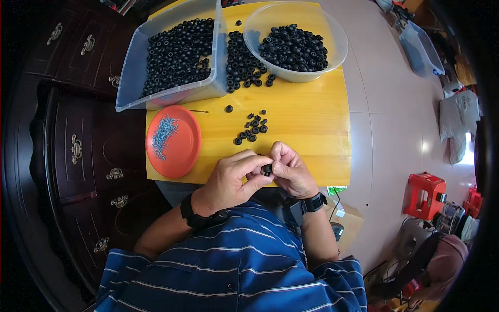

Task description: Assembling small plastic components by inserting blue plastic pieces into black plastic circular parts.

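At the table's near edge my left hand and my right hand meet, fingers closed in a pinch. Between them is a small black round part, mostly covered by fingertips; its exact kind is not clear. Just beyond my hands lies a loose group of small black ring-shaped parts, with a single one a little farther left. An orange-red plate left of my hands holds a pile of small thin silvery-blue metal pieces.
A clear rectangular bin full of black rings stands at the far left of the yellow table. Beside it is a round clear tub of similar parts, with more heaped between them. Dark drawers flank the left; a red stool is rightward.
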Demonstrator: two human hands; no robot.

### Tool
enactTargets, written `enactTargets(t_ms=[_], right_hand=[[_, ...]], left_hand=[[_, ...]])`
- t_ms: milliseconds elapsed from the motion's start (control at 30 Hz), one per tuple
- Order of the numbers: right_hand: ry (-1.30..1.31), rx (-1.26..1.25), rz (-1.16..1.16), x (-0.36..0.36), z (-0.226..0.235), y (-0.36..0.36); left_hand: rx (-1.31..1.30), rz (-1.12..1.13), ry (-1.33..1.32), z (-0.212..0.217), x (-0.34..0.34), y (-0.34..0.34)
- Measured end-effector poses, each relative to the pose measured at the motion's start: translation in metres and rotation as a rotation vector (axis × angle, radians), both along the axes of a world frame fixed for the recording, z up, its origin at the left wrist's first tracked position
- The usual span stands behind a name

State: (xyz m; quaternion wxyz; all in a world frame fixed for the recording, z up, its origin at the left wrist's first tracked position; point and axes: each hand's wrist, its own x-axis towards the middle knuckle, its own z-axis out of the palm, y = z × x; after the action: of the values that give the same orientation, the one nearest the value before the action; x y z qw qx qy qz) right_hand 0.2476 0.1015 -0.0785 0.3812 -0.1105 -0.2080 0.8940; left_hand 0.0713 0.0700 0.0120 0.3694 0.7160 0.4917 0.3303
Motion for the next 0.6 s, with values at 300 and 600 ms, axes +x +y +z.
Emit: enactTargets(t_ms=[300,600], right_hand=[[-0.056,-0.017,0.002,0.000,0.010,0.002],[-0.148,-0.088,-0.057,-0.009,0.004,-0.017]], left_hand=[[-0.049,0.009,-0.065,-0.004,-0.005,-0.001],[0.040,0.155,-0.155,-0.009,-0.007,-0.011]])
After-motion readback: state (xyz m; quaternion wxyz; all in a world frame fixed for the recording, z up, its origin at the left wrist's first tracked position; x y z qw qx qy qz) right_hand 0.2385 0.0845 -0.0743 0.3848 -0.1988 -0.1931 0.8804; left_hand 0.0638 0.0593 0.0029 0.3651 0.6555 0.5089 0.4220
